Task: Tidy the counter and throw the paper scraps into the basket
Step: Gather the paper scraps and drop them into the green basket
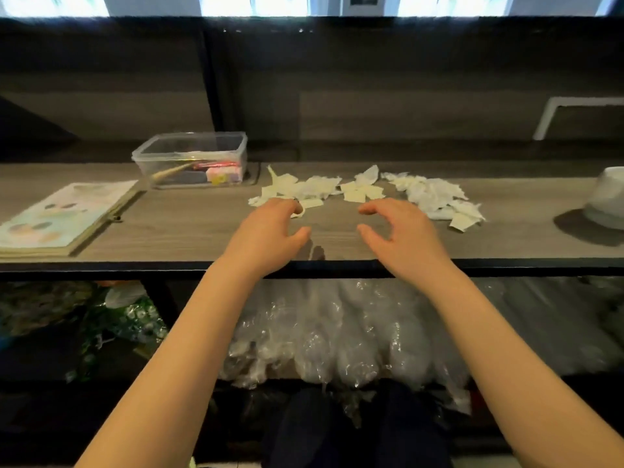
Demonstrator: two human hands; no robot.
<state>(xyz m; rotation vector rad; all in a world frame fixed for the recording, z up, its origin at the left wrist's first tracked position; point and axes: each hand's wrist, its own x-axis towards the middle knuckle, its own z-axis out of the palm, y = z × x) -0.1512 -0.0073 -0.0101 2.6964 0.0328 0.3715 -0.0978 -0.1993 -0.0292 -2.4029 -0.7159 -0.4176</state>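
Left hand (270, 231) and right hand (401, 234) reach in from 6 o'clock, forearms passing over crinkled clear plastic bags (337, 332) stored under the counter (189, 231). Both hands hover low over the bare front strip of the counter, palms turned toward each other, fingers loosely curved, thumbs apart. Neither grasps anything I can see, both relaxed.

Left fingertips (295, 206) sit right at the nearest small scrap; contact or not, cannot tell. The cupped, facing pose reads as a setup for raking: my guess is that the two hands are set to close round the pile from both sides and bunch it.

Paper scraps (314, 189), the task's thing, lie at 12 o'clock just beyond the fingertips, loose on the counter in a wide band. Yellowish pieces lie toward 11 and 12 o'clock, whiter crumpled ones toward 1 to 2 o'clock. Spread this thin, one scoop likely misses the right-hand end.

At 9 o'clock a flat booklet (60, 217) lies near the front edge, well apart from the scraps. At 10 to 11 o'clock a clear lidless box (192, 157) with small stationery inside stands just beside the left end of the scraps.

At 3 o'clock, cut by the frame edge, stands a white rounded vessel (607, 201). Basket or not, cannot tell. No scrap is visibly in it, so the task looks barely begun.
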